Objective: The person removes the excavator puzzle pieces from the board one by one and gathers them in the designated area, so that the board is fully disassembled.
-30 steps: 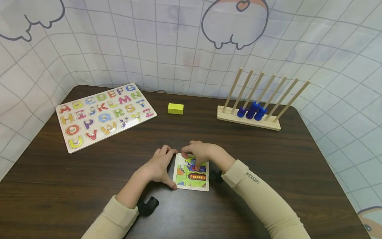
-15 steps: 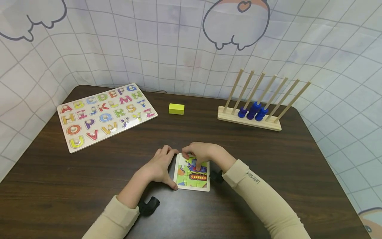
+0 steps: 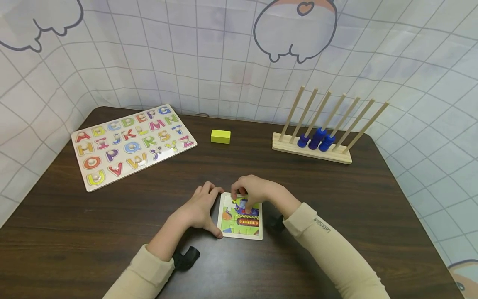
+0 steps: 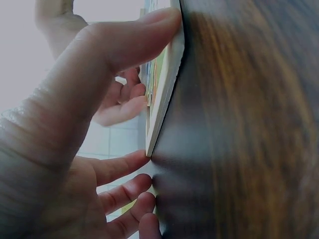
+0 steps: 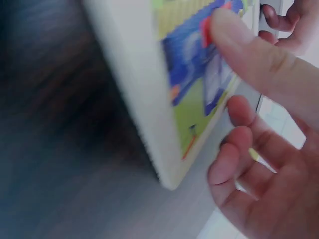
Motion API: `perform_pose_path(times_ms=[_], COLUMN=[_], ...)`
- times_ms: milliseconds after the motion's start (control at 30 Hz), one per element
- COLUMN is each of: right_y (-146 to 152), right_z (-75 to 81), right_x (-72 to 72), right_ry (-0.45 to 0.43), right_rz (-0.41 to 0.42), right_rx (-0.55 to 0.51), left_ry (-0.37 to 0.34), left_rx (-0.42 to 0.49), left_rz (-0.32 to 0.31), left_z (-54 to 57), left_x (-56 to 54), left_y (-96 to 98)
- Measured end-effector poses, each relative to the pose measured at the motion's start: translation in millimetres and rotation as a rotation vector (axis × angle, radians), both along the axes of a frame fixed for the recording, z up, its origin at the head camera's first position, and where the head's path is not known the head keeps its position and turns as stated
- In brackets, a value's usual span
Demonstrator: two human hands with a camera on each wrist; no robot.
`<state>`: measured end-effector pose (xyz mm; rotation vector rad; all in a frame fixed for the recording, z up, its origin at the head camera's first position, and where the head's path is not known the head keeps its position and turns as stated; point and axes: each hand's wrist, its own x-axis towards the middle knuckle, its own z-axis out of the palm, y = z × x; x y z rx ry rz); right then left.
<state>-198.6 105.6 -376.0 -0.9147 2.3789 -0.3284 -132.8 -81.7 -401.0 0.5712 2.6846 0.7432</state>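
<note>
A small square jigsaw puzzle [image 3: 242,230] in a pale wooden frame lies flat on the dark table, with a purple and yellow vehicle on green. Bare pale board shows at its upper left. My left hand [image 3: 198,209] holds the frame's left side, thumb at the near corner and index fingertip at the far one. In the left wrist view, the other left fingers rest beyond the frame. My right hand [image 3: 254,191] reaches over the far edge. Its thumb [image 5: 234,32] touches the purple pieces, while the loosely bent fingers hover by the frame's edge. No loose piece shows in it.
An alphabet board [image 3: 127,160] with knobbed letters lies at the back left. A yellow block [image 3: 220,136] sits at the back middle. To the back right stands a wooden peg rack [image 3: 311,153] with several blue beads. A tiled-pattern curtain [image 3: 209,62] hangs behind.
My right hand has shifted slightly right, its sleeve moving with it, and its fingers have drawn off the puzzle's upper left part. The left hand and the puzzle stay in place.
</note>
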Motion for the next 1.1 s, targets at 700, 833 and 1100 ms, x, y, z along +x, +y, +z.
perform_pose_path(times_ms=[700,833,1100], right_y=[1.9,3.2,9.2], right_z=[2.1,1.0,-2.0], right_x=[6.8,7.3,11.2], right_ry=[0.023,0.033,0.090], right_rz=[0.027,0.013,-0.012], right_rx=[0.012,-0.018,-0.074], left_ry=[0.006,0.010,0.008], left_rx=[0.001,0.000,-0.006], left_rz=[-0.007,-0.008,-0.004], left_z=[0.2,-0.2,-0.7], left_x=[0.8,0.7,0.0], left_y=[-0.5,-0.6,-0.1])
